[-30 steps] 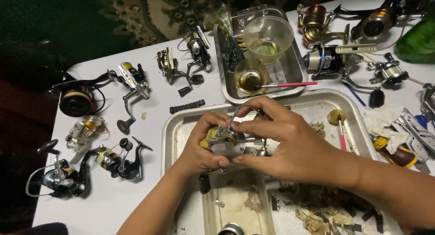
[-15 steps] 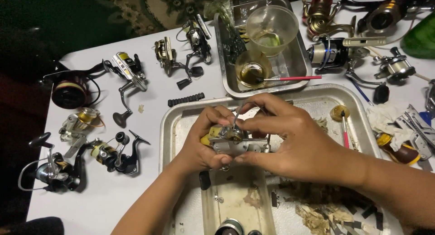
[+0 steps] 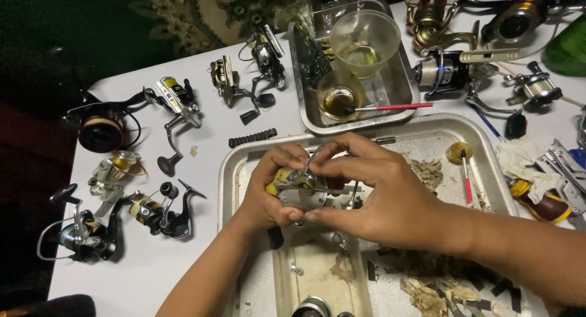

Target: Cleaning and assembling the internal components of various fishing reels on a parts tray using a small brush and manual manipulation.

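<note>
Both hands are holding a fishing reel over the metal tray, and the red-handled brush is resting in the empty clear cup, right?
Not quite. In the head view, the red-handled brush rests in the small cup of brown liquid, not the clear cup. Both hands, left and right, do hold the fishing reel over the metal tray.

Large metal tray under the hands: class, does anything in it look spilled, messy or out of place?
Yes. Brownish flaky debris is scattered over the large metal tray, thickest at its lower right, with small dark loose parts lying among it.

A shiny metal fishing reel body (image 3: 297,185) with a glossy yellow part sat over a dull, stained metal tray (image 3: 235,164). The table (image 3: 152,262) looked smooth, matt white. A clear plastic cup (image 3: 365,41) gleamed inside a smaller brushed metal tray (image 3: 400,79).
</note>
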